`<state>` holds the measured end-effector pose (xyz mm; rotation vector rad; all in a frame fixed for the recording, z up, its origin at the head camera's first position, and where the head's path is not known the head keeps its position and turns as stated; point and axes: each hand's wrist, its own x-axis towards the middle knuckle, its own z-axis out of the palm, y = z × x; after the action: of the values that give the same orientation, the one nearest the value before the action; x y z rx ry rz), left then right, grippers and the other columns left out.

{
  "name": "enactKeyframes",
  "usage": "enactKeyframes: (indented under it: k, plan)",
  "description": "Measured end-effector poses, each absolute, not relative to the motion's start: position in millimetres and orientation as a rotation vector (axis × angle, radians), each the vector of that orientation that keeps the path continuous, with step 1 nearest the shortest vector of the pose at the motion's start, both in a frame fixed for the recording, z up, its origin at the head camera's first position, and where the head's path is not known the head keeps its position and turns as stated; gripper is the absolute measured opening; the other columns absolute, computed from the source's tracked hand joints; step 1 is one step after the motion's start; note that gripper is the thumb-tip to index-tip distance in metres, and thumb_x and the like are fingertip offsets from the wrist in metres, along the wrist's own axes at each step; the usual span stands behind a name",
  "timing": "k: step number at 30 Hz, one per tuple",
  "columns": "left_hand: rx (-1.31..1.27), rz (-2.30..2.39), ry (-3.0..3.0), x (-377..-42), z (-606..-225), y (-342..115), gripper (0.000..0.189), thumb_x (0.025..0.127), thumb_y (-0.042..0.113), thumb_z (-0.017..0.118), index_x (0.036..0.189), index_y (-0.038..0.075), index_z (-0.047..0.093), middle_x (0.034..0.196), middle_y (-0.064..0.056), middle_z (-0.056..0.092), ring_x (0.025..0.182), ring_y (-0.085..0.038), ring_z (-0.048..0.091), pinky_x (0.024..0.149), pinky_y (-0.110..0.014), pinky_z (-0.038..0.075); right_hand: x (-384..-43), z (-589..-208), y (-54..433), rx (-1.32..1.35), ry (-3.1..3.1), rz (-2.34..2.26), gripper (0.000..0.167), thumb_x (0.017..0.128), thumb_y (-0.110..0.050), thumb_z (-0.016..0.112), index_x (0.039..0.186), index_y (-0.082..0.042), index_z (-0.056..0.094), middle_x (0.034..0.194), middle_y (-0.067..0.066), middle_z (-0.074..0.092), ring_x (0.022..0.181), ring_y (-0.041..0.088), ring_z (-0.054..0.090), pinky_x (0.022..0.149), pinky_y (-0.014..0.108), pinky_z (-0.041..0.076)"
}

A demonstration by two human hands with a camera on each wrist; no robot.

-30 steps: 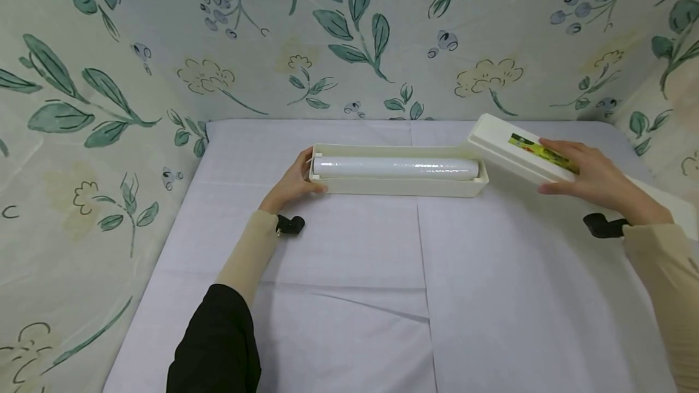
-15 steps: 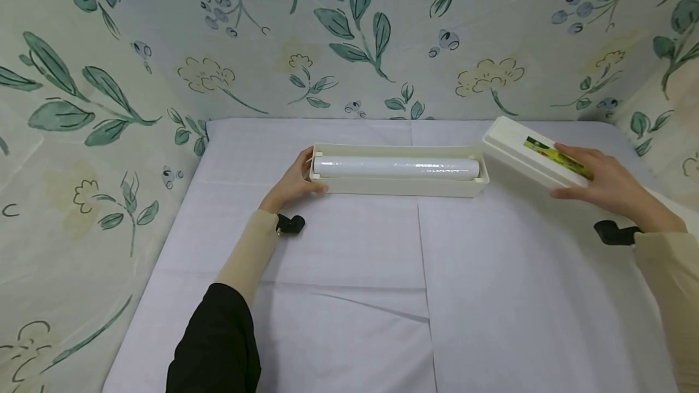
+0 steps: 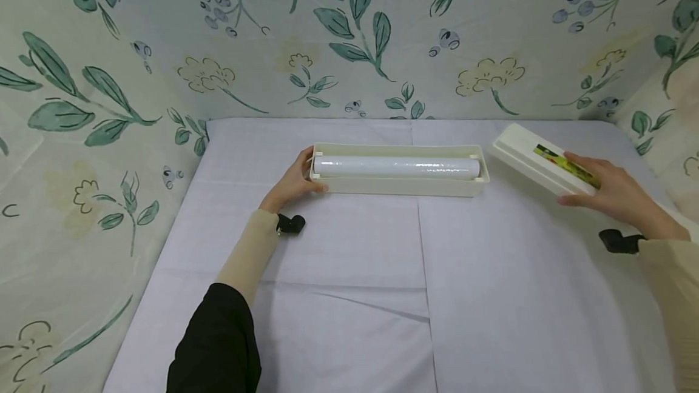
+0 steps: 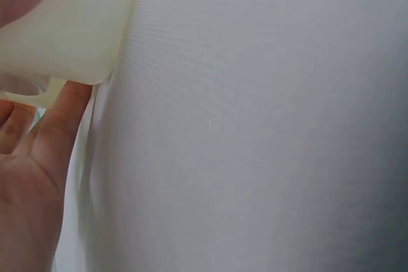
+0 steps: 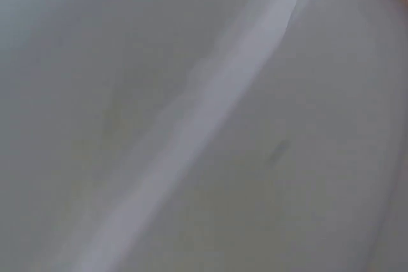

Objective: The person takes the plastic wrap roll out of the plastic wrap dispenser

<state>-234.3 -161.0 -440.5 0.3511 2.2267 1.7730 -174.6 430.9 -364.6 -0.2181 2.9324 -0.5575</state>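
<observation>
A long, cream-white plastic box point(image 3: 401, 187) lies uncovered on the white cloth, with a shiny roll of cling film point(image 3: 395, 167) inside. My left hand point(image 3: 292, 181) grips its left end, thumb on the front wall and fingers at the end wall; the left wrist view shows the box's corner point(image 4: 76, 36) between thumb and fingers. My right hand point(image 3: 617, 193) holds the white lid point(image 3: 524, 153) at a slant, off the right end of the box. A yellow-green label point(image 3: 565, 165) shows on the lid's top. Pale, blurred surfaces fill most of the right wrist view.
A white cloth point(image 3: 338, 320) with fold creases covers the table. Behind and to the left hangs a curtain point(image 3: 262, 35) printed with leaves and flowers. Black wrist cameras sit at the left cuff point(image 3: 291, 224) and the right cuff point(image 3: 619, 241).
My right hand has carried the lid rightward and slightly down, away from the box, so its near end no longer overlaps the box's right corner. My left hand and the box stay put.
</observation>
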Motion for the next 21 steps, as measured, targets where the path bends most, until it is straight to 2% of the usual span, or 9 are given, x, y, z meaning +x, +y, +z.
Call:
enactKeyframes:
  k: [7, 21]
  plan:
    - [0.337, 1.774, 2.206, -236, -441, -161, 0.103, 0.075, -0.002, 0.078, 0.153, 0.014, 0.012, 0.156, -0.006, 0.018, 0.143, -0.022, 0.016, 0.112, -0.045, 0.022, -172, -375, 441, -0.203, 2.929, -0.57, 0.106, 0.078, -0.033, 0.079, 0.153, -0.006, 0.009, 0.141, 0.043, 0.018, 0.113, 0.06, 0.027, 0.076, 0.069, 0.029]
    - [0.332, 1.747, 2.24, -236, -441, -160, 0.103, 0.074, 0.0, 0.079, 0.153, 0.014, 0.013, 0.156, -0.006, 0.019, 0.143, -0.023, 0.016, 0.112, -0.044, 0.022, -168, -397, 449, -0.182, 2.93, -0.567, 0.106, 0.078, -0.035, 0.079, 0.152, -0.003, 0.01, 0.138, 0.044, 0.021, 0.117, 0.063, 0.024, 0.081, 0.071, 0.025]
